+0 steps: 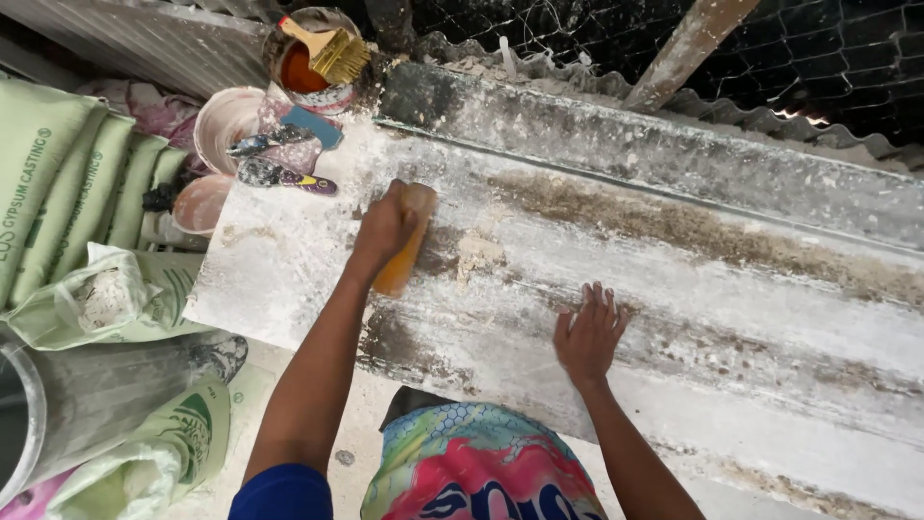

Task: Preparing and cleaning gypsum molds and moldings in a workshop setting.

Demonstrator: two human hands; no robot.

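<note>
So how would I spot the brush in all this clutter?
Start at the long, plaster-dusted slab and follow it to its far left end, past the person's left hand pressing an orange block. Among the tubs there stands a tin of red-brown liquid. The brush lies across its rim: the only wooden handle with straw-coloured bristles.

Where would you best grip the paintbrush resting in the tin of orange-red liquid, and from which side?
Grip the paintbrush by its bare wooden handle, coming from the upper left. The handle angles up past the rim of the tin, while the bristles point right, so the handle end looks cleanest and most reachable.
</note>
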